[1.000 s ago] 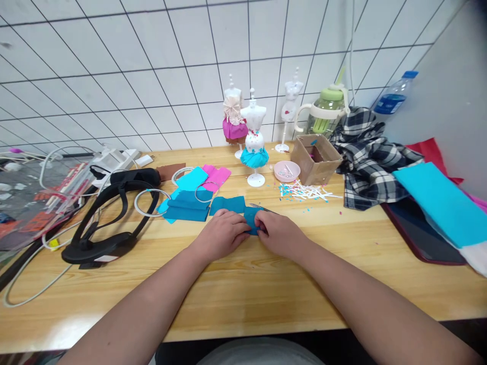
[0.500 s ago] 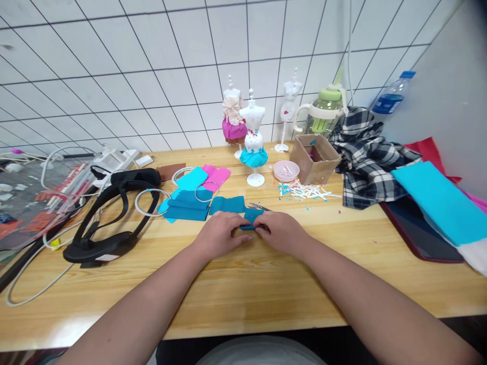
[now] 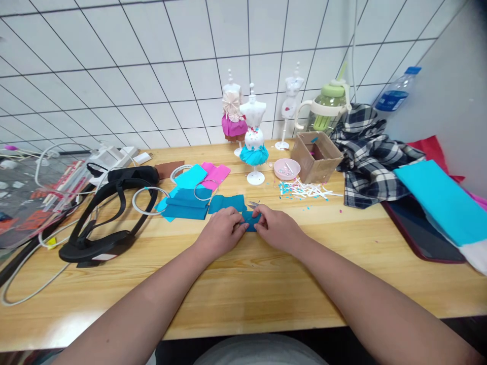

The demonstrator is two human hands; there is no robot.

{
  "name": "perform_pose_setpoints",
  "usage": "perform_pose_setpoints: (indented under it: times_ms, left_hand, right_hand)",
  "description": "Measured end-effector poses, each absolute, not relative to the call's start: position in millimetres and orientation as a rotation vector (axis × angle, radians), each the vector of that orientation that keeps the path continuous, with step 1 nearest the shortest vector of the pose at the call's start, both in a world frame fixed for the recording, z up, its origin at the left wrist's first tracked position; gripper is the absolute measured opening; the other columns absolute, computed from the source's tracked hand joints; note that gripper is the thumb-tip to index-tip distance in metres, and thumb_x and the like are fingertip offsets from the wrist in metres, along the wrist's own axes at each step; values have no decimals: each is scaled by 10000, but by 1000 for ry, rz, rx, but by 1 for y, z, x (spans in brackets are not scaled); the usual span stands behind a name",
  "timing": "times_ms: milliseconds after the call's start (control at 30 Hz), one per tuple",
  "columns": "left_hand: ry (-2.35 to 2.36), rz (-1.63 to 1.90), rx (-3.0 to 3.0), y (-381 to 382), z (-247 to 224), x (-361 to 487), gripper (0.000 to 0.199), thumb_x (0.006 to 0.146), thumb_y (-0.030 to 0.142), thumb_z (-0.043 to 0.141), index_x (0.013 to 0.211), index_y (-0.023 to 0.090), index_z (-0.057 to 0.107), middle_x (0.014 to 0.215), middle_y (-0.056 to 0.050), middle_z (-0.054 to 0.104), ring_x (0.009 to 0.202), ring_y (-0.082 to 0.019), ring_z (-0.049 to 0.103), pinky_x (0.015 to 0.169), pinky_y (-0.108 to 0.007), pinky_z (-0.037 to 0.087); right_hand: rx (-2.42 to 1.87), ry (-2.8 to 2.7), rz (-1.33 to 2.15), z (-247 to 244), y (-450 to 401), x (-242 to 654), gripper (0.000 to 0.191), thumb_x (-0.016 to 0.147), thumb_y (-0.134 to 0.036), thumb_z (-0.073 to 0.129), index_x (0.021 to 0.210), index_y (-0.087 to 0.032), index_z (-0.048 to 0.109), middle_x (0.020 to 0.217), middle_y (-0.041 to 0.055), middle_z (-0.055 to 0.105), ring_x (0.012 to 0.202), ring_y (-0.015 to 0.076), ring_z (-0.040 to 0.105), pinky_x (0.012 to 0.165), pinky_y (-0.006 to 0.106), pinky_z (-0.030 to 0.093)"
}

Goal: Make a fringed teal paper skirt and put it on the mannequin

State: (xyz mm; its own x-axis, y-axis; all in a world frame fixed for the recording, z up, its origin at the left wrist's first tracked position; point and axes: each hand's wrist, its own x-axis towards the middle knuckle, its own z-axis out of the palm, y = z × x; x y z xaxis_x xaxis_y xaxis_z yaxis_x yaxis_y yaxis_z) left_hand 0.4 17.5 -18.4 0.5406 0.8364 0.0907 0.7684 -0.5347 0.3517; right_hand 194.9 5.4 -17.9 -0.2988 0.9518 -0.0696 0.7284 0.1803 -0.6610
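Observation:
A small dark teal piece (image 3: pixel 251 221) lies on the wooden table between my two hands. My left hand (image 3: pixel 224 230) pinches its left edge with thumb and fingers. On the other side, my right hand (image 3: pixel 277 229) has its thumb and fingers closed on the right edge. Just behind the piece are scissors (image 3: pixel 253 205), partly hidden by my right hand. Another teal piece (image 3: pixel 227 203) lies flat behind my left hand. Further left sits a folded teal stack (image 3: pixel 187 204), with light blue (image 3: pixel 190 177) and pink pieces (image 3: pixel 215 175) behind it.
Three small mannequins (image 3: pixel 255 177) stand at the back. Beside them are a pink dish (image 3: pixel 286 169), paper strips (image 3: pixel 309 190), a cardboard box (image 3: pixel 321 159) and a jug (image 3: pixel 327 109). A black headset (image 3: pixel 110 246) with cables is left; plaid cloth (image 3: pixel 361 172) and a dark tablet (image 3: pixel 411 228) are right.
My left thumb has drawn in against its fingers on the teal piece. The piece now lies flatter between my hands, and my right fingers have shifted slightly toward its back edge.

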Motion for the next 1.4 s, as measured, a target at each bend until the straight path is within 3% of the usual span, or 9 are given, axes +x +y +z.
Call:
perform_pose_setpoints:
  times_ms: [133, 267, 433, 533, 800, 933, 1167, 1333, 1400]
  left_hand:
    - [1408, 219, 2632, 15, -16, 2, 301, 959, 387, 455, 819, 186, 630, 907, -73, 601, 841, -221, 571, 717, -351, 419]
    - [1488, 332, 2669, 11, -11, 0, 273, 917, 431, 531, 966, 173, 608, 971, -95, 616, 910, -256, 566, 782, -389, 434]
    - [953, 305, 2761, 14, -7, -5, 178, 918, 318, 558, 1034, 206, 634, 1044, -73, 663, 999, -231, 590, 872, -360, 438]
    - [894, 271, 2709, 18, -10, -6, 206, 923, 266, 544, 1090, 209, 651, 1062, -77, 675, 999, -222, 610, 859, -340, 460]
    - [955, 372, 2632, 23, -20, -4, 259, 954, 199, 437, 995, 207, 693, 984, -73, 687, 924, -197, 622, 788, -301, 483]
    - [982, 408, 2528, 22, -21, -8, 255, 967, 223, 425, 978, 197, 679, 949, -68, 693, 917, -186, 624, 800, -294, 484]
    - [1074, 465, 2377, 18, -18, -7, 207, 937, 220, 469, 944, 204, 675, 893, -42, 708, 824, -167, 638, 714, -271, 481]
    - [1060, 469, 2375, 18, -20, -5, 253, 816, 326, 684, 1041, 214, 663, 914, -37, 690, 828, -182, 620, 707, -278, 472]
    - [1066, 472, 2393, 19, -22, -4, 161, 837, 281, 653, 977, 205, 679, 893, -42, 682, 844, -187, 612, 722, -286, 465]
  right_hand:
    - [-1641, -2092, 828, -19, 8, 194, 213, 834, -189, 585, 1045, -220, 565, 804, -13, 678, 721, 150, 601, 632, 253, 346]
    - [-1648, -2104, 813, -20, 8, 193, 228, 833, -190, 597, 1056, -221, 563, 818, -11, 678, 721, 152, 605, 624, 253, 342]
    - [-1643, -2125, 785, -19, 7, 192, 203, 828, -185, 595, 1024, -222, 564, 856, 0, 679, 733, 153, 605, 622, 253, 341]
    - [-1649, -2126, 777, -20, 6, 192, 183, 836, -202, 587, 1014, -226, 555, 859, -2, 677, 715, 151, 596, 608, 254, 335]
    - [-1520, -2293, 450, -11, 1, 198, 86, 869, -241, 581, 941, -219, 622, 948, 34, 653, 862, 179, 583, 702, 280, 382]
    - [-1377, -2484, 479, -10, 0, 203, 194, 858, -353, 631, 999, -222, 657, 971, 47, 661, 945, 215, 569, 788, 319, 412]
    - [-1459, -2487, 506, -14, 1, 203, 169, 886, -265, 570, 988, -243, 702, 964, 52, 662, 918, 200, 608, 742, 299, 430]
    - [-1487, -2428, 592, -15, 4, 203, 195, 880, -231, 555, 927, -248, 743, 905, 36, 670, 854, 179, 620, 722, 282, 432]
    - [-1493, -2385, 646, -16, 5, 203, 195, 872, -235, 562, 940, -242, 745, 907, 35, 670, 842, 174, 620, 731, 282, 436]
